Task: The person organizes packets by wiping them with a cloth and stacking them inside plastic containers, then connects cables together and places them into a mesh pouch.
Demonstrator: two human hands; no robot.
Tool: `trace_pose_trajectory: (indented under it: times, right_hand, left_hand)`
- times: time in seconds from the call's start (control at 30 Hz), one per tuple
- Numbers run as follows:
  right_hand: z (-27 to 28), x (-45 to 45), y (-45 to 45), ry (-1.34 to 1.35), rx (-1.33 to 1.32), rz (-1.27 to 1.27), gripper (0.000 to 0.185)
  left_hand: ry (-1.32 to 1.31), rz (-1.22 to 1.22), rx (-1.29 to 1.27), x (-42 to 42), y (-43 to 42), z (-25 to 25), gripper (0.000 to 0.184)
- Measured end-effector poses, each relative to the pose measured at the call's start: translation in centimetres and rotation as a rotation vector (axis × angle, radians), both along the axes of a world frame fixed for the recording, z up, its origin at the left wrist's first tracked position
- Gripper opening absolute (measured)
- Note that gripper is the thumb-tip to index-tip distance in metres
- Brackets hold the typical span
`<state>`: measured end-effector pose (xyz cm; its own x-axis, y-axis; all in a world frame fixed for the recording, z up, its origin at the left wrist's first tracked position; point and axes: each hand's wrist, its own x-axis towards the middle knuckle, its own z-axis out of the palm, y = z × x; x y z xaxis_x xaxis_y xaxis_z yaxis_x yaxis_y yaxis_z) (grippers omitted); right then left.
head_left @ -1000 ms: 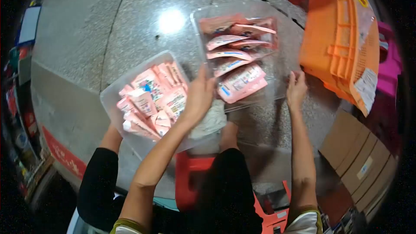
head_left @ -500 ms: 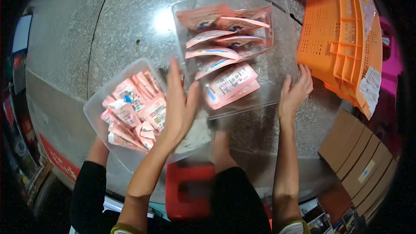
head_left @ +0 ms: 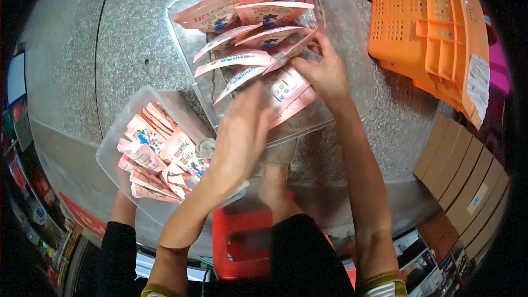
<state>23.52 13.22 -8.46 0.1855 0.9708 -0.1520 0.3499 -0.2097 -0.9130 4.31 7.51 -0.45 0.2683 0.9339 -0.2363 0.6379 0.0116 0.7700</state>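
A large clear plastic box point(head_left: 192, 85) holds several pink printed pouches point(head_left: 234, 61), most standing in rows on edge. Over its near part is my left hand point(head_left: 242, 129), blurred, beside a flat-lying pink pouch point(head_left: 289, 85); its fingers are too smeared to read. My right hand point(head_left: 324, 71) reaches into the box's right side, with thumb and fingers apart at the edge of the pouches; nothing is visibly held. Left of my left hand stands a smaller translucent box point(head_left: 110, 148), filled with loosely piled pink pouches point(head_left: 179, 151).
An orange perforated basket point(head_left: 396, 33) stands on the right, with flat brown cartons point(head_left: 467, 187) below it. A red stool point(head_left: 242, 242) is between my legs. Both boxes are on the grey stone floor point(head_left: 137, 33).
The large box has shifted left and closer in view. My right hand has moved from outside its right edge to the pouches inside. My left hand has come over the box's near part.
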Motion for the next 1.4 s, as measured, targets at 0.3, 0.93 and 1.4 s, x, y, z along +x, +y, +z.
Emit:
trace_pose_trajectory:
  times: [0.3, 0.93, 1.4]
  right_hand:
    - [3.4, 2.1, -1.7, 0.206, -0.045, 0.059, 0.014]
    - [3.0, 2.9, -3.1, -0.146, -0.632, 0.158, 0.044]
    - [8.3, -1.3, -5.8, -0.062, -0.345, -0.119, 0.046]
  left_hand:
    - [-0.108, 0.017, -0.088, -1.0, 1.5, -2.4, 0.038]
    - [0.261, -0.307, -0.026, 2.8, 0.9, -6.4, 0.028]
    - [-0.014, -0.282, 0.006, 1.4, 1.2, -1.6, 0.028]
